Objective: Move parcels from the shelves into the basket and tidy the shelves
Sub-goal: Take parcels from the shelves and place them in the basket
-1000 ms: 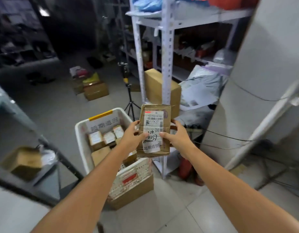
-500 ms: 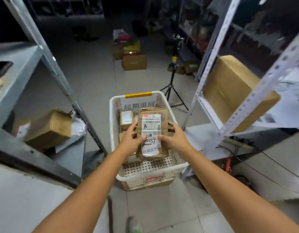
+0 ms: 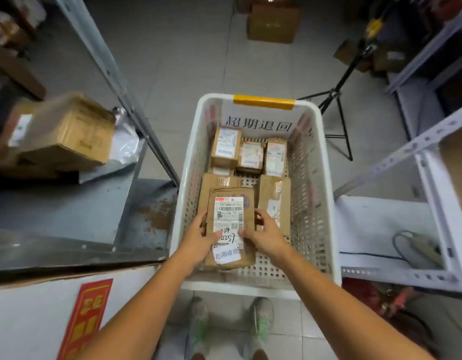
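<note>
Down it goes: half a second ago the parcel [image 3: 230, 224] was up over the near rim, and now it sits low inside the basket [image 3: 311, 203], with the view tipped down far enough to bring in the person's two shoes [image 3: 198, 323] on the floor tiles.

Both hands are on it. The left hand [image 3: 198, 240] grips the left edge with the thumb pressed on the white label. The right hand [image 3: 266, 235] mirrors it on the right edge, thumb on the label and fingers curled round the side. The label faces up, with handwriting across its lower part.

The parcel is in the near half of the basket, over a flat brown packet [image 3: 219, 181]. Whether it rests on that packet yet, I cannot tell. A second flat packet [image 3: 274, 196] lies just beside it, towards the right wall. Against the far wall stand three small labelled boxes [image 3: 226, 148] in a row, under the printed characters and the yellow tape [image 3: 263, 101] on the far rim.

To the left, a cardboard box [image 3: 68, 136] lies tilted on the grey metal shelf [image 3: 68, 203], with a clear plastic bag beside it. A black tripod [image 3: 336, 100] stands beyond the basket's far right corner, and the white shelf [image 3: 380, 224] flanks the basket's right side.
</note>
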Motion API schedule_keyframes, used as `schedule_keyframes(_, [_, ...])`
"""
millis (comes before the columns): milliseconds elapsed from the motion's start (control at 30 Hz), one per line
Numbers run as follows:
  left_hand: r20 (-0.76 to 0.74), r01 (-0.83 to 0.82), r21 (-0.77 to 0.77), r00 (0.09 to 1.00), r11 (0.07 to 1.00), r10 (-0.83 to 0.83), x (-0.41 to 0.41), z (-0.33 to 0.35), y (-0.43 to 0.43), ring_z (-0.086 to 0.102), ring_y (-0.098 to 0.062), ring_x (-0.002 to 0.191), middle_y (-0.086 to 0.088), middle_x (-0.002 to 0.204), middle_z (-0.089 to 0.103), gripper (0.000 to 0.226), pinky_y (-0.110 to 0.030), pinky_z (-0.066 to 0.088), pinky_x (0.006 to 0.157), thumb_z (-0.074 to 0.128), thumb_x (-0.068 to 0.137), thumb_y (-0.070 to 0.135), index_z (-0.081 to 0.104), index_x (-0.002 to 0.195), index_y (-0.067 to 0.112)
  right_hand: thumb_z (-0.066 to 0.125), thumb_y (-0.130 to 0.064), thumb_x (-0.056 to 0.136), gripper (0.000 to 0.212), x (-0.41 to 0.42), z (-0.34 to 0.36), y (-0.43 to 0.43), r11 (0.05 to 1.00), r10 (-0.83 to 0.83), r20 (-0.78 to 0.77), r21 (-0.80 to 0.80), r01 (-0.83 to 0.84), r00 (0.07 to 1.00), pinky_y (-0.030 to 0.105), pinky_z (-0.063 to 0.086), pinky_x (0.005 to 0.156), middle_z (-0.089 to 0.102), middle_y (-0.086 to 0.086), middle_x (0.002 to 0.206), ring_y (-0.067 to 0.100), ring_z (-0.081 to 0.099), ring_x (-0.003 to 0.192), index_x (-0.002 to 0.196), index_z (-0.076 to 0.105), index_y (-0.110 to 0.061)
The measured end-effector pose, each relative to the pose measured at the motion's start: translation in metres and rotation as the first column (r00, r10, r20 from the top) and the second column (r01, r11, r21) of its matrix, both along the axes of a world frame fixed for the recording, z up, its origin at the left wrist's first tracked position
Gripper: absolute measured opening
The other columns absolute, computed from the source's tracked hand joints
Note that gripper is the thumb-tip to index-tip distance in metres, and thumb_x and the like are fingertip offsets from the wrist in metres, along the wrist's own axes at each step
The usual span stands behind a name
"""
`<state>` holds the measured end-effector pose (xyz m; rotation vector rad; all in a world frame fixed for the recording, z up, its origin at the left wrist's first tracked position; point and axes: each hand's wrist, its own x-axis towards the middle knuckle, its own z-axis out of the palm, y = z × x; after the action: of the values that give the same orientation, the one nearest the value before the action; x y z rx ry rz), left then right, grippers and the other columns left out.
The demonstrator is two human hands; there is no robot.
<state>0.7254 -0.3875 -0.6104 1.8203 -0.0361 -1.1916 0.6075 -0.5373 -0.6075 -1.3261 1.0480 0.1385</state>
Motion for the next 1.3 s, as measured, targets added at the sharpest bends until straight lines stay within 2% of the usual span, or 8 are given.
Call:
schedule_keyframes(233, [0.0,-0.003,0.152,1.0,0.988,0.003,0.005,-0.063,0.013,0.064,-0.014,0.103,-0.001,0.129,0.062,0.076,-0.031,0.06,0.075,0.066,0.091,0.004,0.029,0.149,0.035,0.076,-0.014,0.084,0.072,0.008,-0.08,0.02,0.991,0.039,-0.105,0.132,-0.025,0.994,0.049,0.057,0.089,0.064,0.0,0.125,0.022,0.068,0.104,0.143,0.036,-0.024])
schedule_keyframes(400, [0.049,0.008,0.203,0.999,0.979,-0.018,0.004,-0.077,0.014,0.065,-0.013,0.098,-0.003,0.124,0.062,0.071,-0.026,0.059,0.066,0.064,0.092,0.006,0.03,0.144,0.038,0.074,-0.003,0.083,0.069,0.01,-0.093,0.026,0.981,0.041,-0.142,0.196,-0.012,0.989,0.04,0.059,0.074,0.064,0.005,0.123,0.026,0.068,0.101,0.132,0.032,-0.03])
schedule_keyframes(500, [0.06,0.011,0.208,0.998,0.978,-0.024,-0.001,-0.076,0.016,0.062,-0.008,0.093,-0.002,0.124,0.061,0.07,-0.017,0.052,0.056,0.063,0.093,0.006,0.028,0.146,0.036,0.074,-0.002,0.083,0.066,0.007,-0.092,0.028,0.984,0.047,-0.154,0.176,-0.019,0.987,0.046,0.058,0.085,0.065,0.005,0.122,0.025,0.068,0.103,0.129,0.034,-0.027])
schedule_keyframes(633, [0.054,-0.012,0.213,0.999,0.977,0.001,-0.001,-0.076,0.018,0.061,-0.017,0.107,-0.003,0.134,0.057,0.072,-0.023,0.054,0.064,0.064,0.092,0.006,0.027,0.145,0.038,0.075,-0.004,0.083,0.072,0.011,-0.089,0.031,0.987,0.061,-0.139,0.153,-0.04,0.988,0.048,0.056,0.092,0.063,0.003,0.125,0.024,0.066,0.107,0.138,0.033,-0.024])
schedule_keyframes(833, [0.124,-0.035,0.253,0.992,0.967,0.003,-0.002,-0.074,0.019,0.054,-0.014,0.101,-0.001,0.14,0.05,0.074,-0.015,0.044,0.058,0.057,0.095,0.001,0.018,0.151,0.03,0.077,-0.005,0.081,0.073,0.022,-0.087,0.043,0.995,0.096,-0.115,0.051,-0.09,0.989,0.046,0.053,0.097,0.063,-0.001,0.121,0.02,0.063,0.11,0.14,0.037,-0.021])
schedule_keyframes(1000, [0.157,-0.046,0.268,0.988,0.962,0.003,-0.004,-0.072,0.018,0.054,-0.016,0.107,-0.005,0.141,0.051,0.076,-0.03,0.05,0.081,0.057,0.094,-0.001,0.017,0.152,0.027,0.075,-0.003,0.083,0.072,0.025,-0.081,0.039,0.986,0.166,-0.108,0.027,-0.164,0.98,0.032,0.05,0.093,0.057,-0.006,0.115,0.016,0.059,0.108,0.142,0.036,-0.017])
schedule_keyframes(1167, [0.132,0.015,0.294,0.99,0.956,-0.057,-0.004,-0.063,0.018,0.055,-0.021,0.111,-0.005,0.141,0.053,0.074,-0.035,0.051,0.087,0.057,0.094,-0.002,0.02,0.151,0.028,0.075,-0.004,0.083,0.077,0.013,-0.078,0.037,0.988,0.134,-0.139,0.093,-0.122,0.981,0.05,0.053,0.095,0.059,0.006,0.128,0.026,0.061,0.114,0.147,0.035,-0.019])
schedule_keyframes(1300, [0.101,0.058,0.31,0.991,0.949,-0.093,-0.005,-0.045,0.02,0.056,-0.026,0.121,-0.007,0.139,0.055,0.069,-0.037,0.049,0.098,0.059,0.094,0.0,0.024,0.151,0.02,0.072,-0.017,0.089,0.067,0.005,-0.058,0.033,0.972,0.175,-0.168,0.187,-0.143,0.97,0.044,0.057,0.083,0.06,0.006,0.12,0.026,0.064,0.103,0.146,0.036,-0.02])
